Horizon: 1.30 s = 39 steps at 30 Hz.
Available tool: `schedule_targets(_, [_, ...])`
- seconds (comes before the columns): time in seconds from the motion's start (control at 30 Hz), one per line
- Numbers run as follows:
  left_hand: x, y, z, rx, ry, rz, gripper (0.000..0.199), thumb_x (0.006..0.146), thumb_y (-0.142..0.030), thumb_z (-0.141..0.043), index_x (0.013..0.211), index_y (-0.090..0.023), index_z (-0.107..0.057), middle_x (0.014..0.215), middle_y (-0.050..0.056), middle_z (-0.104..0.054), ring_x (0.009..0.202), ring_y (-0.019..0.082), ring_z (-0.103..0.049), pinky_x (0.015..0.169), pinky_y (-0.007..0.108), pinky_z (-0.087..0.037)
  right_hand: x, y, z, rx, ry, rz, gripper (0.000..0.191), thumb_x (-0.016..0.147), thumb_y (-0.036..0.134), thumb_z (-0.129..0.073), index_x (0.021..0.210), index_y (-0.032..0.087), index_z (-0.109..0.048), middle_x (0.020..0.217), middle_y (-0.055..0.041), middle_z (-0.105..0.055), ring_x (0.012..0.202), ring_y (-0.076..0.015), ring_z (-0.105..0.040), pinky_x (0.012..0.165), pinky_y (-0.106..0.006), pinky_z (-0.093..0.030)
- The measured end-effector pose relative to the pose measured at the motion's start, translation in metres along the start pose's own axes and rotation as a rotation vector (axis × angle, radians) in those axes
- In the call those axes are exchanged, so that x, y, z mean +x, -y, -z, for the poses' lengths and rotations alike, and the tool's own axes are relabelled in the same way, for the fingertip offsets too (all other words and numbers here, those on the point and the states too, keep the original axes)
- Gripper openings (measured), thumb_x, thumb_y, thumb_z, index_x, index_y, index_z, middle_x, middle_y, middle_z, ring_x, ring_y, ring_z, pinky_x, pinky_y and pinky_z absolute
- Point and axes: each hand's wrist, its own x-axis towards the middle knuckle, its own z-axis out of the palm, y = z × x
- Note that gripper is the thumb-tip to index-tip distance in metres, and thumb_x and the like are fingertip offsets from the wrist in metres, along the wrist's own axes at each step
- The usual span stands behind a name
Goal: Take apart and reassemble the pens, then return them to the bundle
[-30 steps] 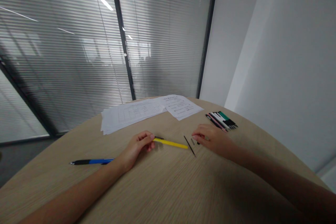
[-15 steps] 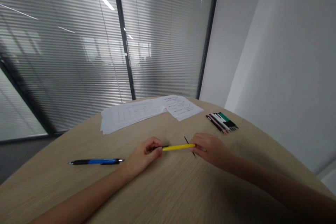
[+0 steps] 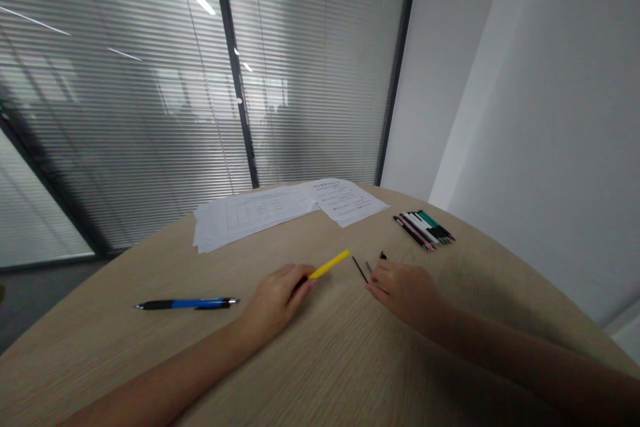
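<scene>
Head view: just below the middle of the frame, the yellow pen barrel (image 3: 330, 264) slants up to the right, its lower end in my left hand (image 3: 274, 297). My thumb and fingers there are clamped on it, and its upper end sticks out free. Just right of that end lies a thin black refill (image 3: 359, 268), its lower end at the fingertips of my right hand (image 3: 407, 290). Those fingers are bent close together, but I cannot tell whether they grip it. Beside them are a small grey piece (image 3: 369, 267) and a small black piece (image 3: 383, 255). At lower left, a blue-and-black pen (image 3: 187, 303) lies near my left wrist. Right of centre, a row of pens (image 3: 424, 230) sits side by side on the wooden table (image 3: 320, 360). Toward its far edge, a printed sheet (image 3: 345, 203) adjoins a stack of papers (image 3: 250, 213). Striped blinds (image 3: 315, 80) fill the upper left; a white wall (image 3: 550, 113), the right.
</scene>
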Motion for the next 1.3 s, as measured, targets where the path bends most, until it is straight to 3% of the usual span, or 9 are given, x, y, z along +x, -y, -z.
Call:
schedule_targets(0.1, [0.003, 0.004, 0.0, 0.047, -0.057, -0.005, 0.019, 0.08, -0.027, -0.041, 0.09, -0.018, -0.055, 0.083, 0.007, -0.06, 0.076, 0.019, -0.053, 0.069, 0.029, -0.04, 0.001, 0.001, -0.002, -0.03, 0.087, 0.024, 0.02, 0.08, 0.024, -0.045, 0.083, 0.013, -0.062, 0.093, -0.009, -0.059, 0.075, -0.0192, -0.059, 0.057, -0.027, -0.043])
schedule_targets(0.37, [0.009, 0.015, 0.003, 0.338, -0.058, -0.191, 0.017, 0.078, -0.018, -0.041, 0.083, -0.018, -0.057, 0.085, 0.008, -0.06, 0.08, 0.022, -0.053, 0.076, 0.037, -0.037, 0.003, -0.002, -0.012, -0.147, 0.09, 0.032, 0.025, 0.075, 0.0, -0.042, 0.085, 0.012, -0.061, 0.087, -0.0114, -0.06, 0.072, -0.0195, -0.059, 0.052, -0.026, -0.045])
schedule_targets(0.5, [0.011, 0.02, 0.005, 0.425, -0.043, -0.128, 0.016, 0.078, -0.016, -0.04, 0.082, -0.016, -0.056, 0.085, 0.009, -0.06, 0.08, 0.023, -0.053, 0.077, 0.04, -0.036, 0.004, -0.002, -0.012, -0.183, 0.062, 0.068, 0.027, 0.074, -0.002, -0.04, 0.089, 0.01, -0.061, 0.09, -0.0137, -0.06, 0.08, -0.0223, -0.058, 0.056, -0.029, -0.046])
schedule_targets(0.67, [0.012, 0.022, 0.006, 0.373, -0.043, -0.048, 0.012, 0.075, -0.016, -0.044, 0.079, -0.017, -0.056, 0.084, 0.007, -0.059, 0.08, 0.022, -0.053, 0.077, 0.038, -0.036, 0.004, -0.002, -0.006, -0.102, 0.118, 0.036, 0.02, 0.077, 0.009, -0.043, 0.086, 0.011, -0.06, 0.091, -0.0126, -0.059, 0.079, -0.0207, -0.058, 0.058, -0.028, -0.045])
schedule_targets(0.8, [0.012, 0.024, 0.007, 0.326, -0.044, 0.013, 0.011, 0.073, -0.016, -0.046, 0.077, -0.018, -0.056, 0.083, 0.005, -0.058, 0.078, 0.02, -0.053, 0.075, 0.035, -0.037, 0.003, -0.003, -0.007, -0.063, 0.077, 0.015, 0.017, 0.075, 0.012, -0.044, 0.081, 0.013, -0.059, 0.089, -0.0105, -0.059, 0.078, -0.0192, -0.057, 0.058, -0.026, -0.043])
schedule_targets(1.3, [0.014, 0.028, 0.008, 0.306, -0.035, 0.057, 0.01, 0.074, -0.016, -0.046, 0.078, -0.017, -0.055, 0.084, 0.006, -0.057, 0.076, 0.019, -0.053, 0.068, 0.029, -0.04, 0.003, -0.005, -0.003, -0.087, 0.029, 0.029, 0.019, 0.074, 0.012, -0.041, 0.08, 0.014, -0.059, 0.084, -0.008, -0.059, 0.074, -0.0182, -0.057, 0.054, -0.025, -0.041])
